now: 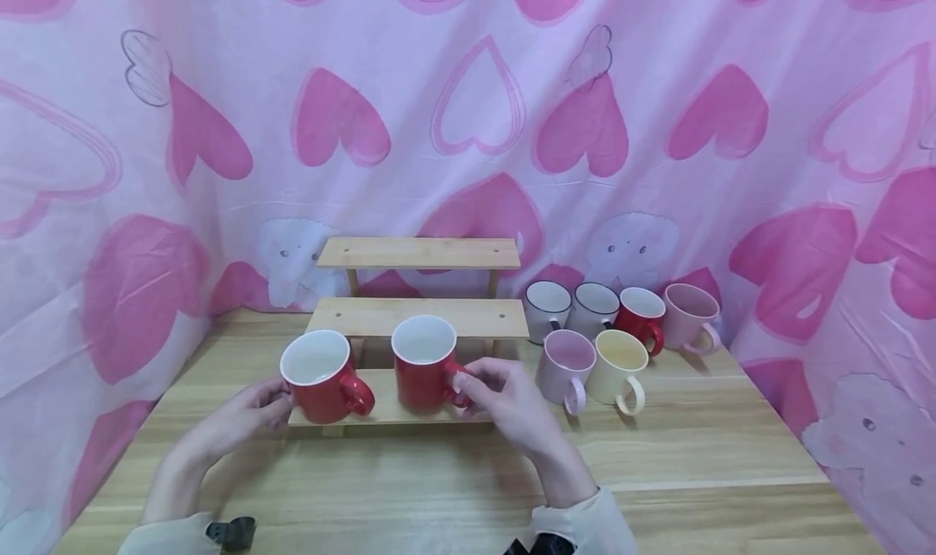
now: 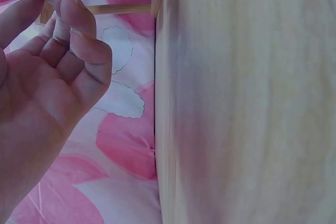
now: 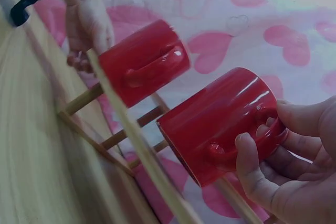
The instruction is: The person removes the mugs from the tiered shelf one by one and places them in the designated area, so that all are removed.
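Observation:
A red mug point(image 1: 322, 380) with a white inside stands at the left end of the rack's lowest shelf, handle pointing right. My left hand point(image 1: 244, 417) is beside it, at the end of the wooden shelf rack point(image 1: 420, 318); in the left wrist view the thumb and curled fingertips point(image 2: 73, 6) meet round the board's corner. My right hand point(image 1: 504, 396) pinches the handle of a second red mug point(image 1: 420, 376), seen upright over the same shelf, right of the first. In the right wrist view my fingers point(image 3: 252, 163) wrap that handle, and the mug's base is close over the board.
Right of the rack stand two white mugs with dark rims point(image 1: 547, 311), another red mug point(image 1: 638, 315), a pink mug point(image 1: 683, 315), a lilac mug point(image 1: 563, 364) and a cream mug point(image 1: 614, 368). A heart-patterned curtain point(image 1: 453, 92) hangs behind the wooden table point(image 1: 409, 490).

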A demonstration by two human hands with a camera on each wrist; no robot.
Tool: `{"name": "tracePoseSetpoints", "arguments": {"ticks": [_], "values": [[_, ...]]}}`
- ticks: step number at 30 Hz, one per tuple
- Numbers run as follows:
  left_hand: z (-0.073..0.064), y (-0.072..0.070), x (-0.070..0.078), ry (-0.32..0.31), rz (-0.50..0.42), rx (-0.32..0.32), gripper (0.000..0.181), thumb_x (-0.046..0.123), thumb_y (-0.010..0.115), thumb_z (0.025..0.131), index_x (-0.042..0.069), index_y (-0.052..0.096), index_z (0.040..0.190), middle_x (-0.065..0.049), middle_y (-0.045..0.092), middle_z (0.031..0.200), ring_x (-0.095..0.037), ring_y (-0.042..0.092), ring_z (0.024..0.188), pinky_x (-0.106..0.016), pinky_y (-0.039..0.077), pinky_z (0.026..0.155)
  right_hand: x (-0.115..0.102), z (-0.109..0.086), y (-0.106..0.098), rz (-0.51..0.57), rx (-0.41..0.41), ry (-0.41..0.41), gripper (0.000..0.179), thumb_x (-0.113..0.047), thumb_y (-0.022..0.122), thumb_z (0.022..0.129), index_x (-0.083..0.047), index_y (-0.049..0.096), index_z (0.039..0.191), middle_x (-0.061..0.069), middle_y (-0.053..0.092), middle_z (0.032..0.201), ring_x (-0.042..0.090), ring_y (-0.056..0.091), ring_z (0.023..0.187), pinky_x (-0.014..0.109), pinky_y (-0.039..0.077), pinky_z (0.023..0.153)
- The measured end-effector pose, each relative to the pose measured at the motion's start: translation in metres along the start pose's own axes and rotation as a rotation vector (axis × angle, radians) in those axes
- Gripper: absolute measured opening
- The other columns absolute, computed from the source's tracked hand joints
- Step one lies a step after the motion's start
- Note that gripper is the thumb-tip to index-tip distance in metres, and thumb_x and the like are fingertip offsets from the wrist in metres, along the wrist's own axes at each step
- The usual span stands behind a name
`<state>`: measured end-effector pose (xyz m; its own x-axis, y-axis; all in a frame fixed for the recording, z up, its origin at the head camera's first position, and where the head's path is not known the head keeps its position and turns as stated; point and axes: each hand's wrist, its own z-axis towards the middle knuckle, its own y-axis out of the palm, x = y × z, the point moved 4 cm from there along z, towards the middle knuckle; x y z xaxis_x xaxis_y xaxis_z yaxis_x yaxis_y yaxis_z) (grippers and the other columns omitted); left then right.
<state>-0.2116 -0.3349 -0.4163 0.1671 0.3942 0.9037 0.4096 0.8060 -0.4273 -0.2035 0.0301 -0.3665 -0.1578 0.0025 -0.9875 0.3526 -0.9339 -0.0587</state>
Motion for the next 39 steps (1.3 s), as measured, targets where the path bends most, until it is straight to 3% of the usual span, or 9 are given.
{"name": "tracePoseSetpoints", "arguments": {"ticks": [8, 16, 18, 22, 27, 31, 39], "values": [[-0.001, 0.000, 0.001, 0.010, 0.025, 0.010, 0.026, 0.017, 0.045, 0.105, -0.006, 0.051, 0.114, -0.011, 0.053, 0.087, -0.022, 0.054, 0.078, -0.035, 0.050, 0.068, -0.019, -0.010, -0.029, 0.007, 0.062, -0.039, 0.019, -0.007, 0.063, 0.095, 0.009, 0.066, 0.106, 0.026, 0.064, 0.094, 0.028, 0.064, 0.081, 0.038, 0.056, 0.072], [0.004, 0.002, 0.000, -0.026, 0.005, -0.007, 0.032, 0.019, 0.047, 0.105, -0.008, 0.049, 0.120, -0.014, 0.055, 0.097, -0.019, 0.056, 0.085, -0.036, 0.052, 0.075, -0.037, -0.025, -0.065, -0.112, 0.227, -0.027, 0.018, -0.008, 0.065, 0.095, 0.005, 0.068, 0.107, 0.023, 0.066, 0.097, 0.029, 0.066, 0.084, 0.034, 0.056, 0.071], [0.003, 0.002, 0.001, -0.030, -0.001, -0.007, 0.035, 0.018, 0.046, 0.105, -0.011, 0.047, 0.124, -0.016, 0.056, 0.104, -0.020, 0.057, 0.089, -0.038, 0.053, 0.078, -0.041, -0.029, -0.073, -0.130, 0.262, -0.014, 0.019, -0.011, 0.065, 0.095, 0.004, 0.067, 0.106, 0.021, 0.065, 0.097, 0.026, 0.064, 0.080, 0.030, 0.055, 0.064], [0.000, 0.000, 0.000, -0.045, -0.013, -0.001, 0.039, 0.018, 0.046, 0.105, -0.011, 0.044, 0.129, -0.016, 0.056, 0.111, -0.023, 0.057, 0.094, -0.039, 0.053, 0.080, -0.048, -0.036, -0.088, -0.153, 0.328, -0.083, 0.020, -0.011, 0.063, 0.097, 0.007, 0.066, 0.104, 0.021, 0.066, 0.094, 0.022, 0.063, 0.077, 0.025, 0.051, 0.060], [-0.001, -0.001, -0.001, -0.049, -0.019, -0.001, 0.036, 0.019, 0.046, 0.105, -0.010, 0.046, 0.127, -0.017, 0.055, 0.106, -0.022, 0.056, 0.090, -0.040, 0.053, 0.079, -0.056, -0.046, -0.108, -0.171, 0.419, -0.189, 0.020, -0.006, 0.063, 0.096, 0.012, 0.064, 0.104, 0.015, 0.067, 0.089, 0.018, 0.062, 0.076, 0.025, 0.053, 0.067], [0.000, -0.002, -0.001, -0.046, -0.014, 0.002, 0.035, 0.019, 0.046, 0.105, -0.009, 0.047, 0.124, -0.015, 0.054, 0.103, -0.021, 0.056, 0.088, -0.040, 0.053, 0.078, -0.057, -0.052, -0.123, -0.127, 0.472, -0.197, 0.021, -0.007, 0.062, 0.096, 0.012, 0.063, 0.105, 0.007, 0.065, 0.084, 0.016, 0.060, 0.073, 0.023, 0.053, 0.066], [0.001, 0.001, -0.004, -0.039, 0.006, 0.012, 0.031, 0.020, 0.047, 0.105, -0.007, 0.049, 0.120, -0.013, 0.054, 0.094, -0.017, 0.054, 0.083, -0.036, 0.051, 0.074, -0.052, -0.061, -0.147, -0.083, 0.586, -0.226, 0.008, -0.005, 0.062, 0.096, -0.002, 0.069, 0.096, 0.005, 0.064, 0.078, 0.014, 0.058, 0.068, 0.020, 0.049, 0.061]]}}
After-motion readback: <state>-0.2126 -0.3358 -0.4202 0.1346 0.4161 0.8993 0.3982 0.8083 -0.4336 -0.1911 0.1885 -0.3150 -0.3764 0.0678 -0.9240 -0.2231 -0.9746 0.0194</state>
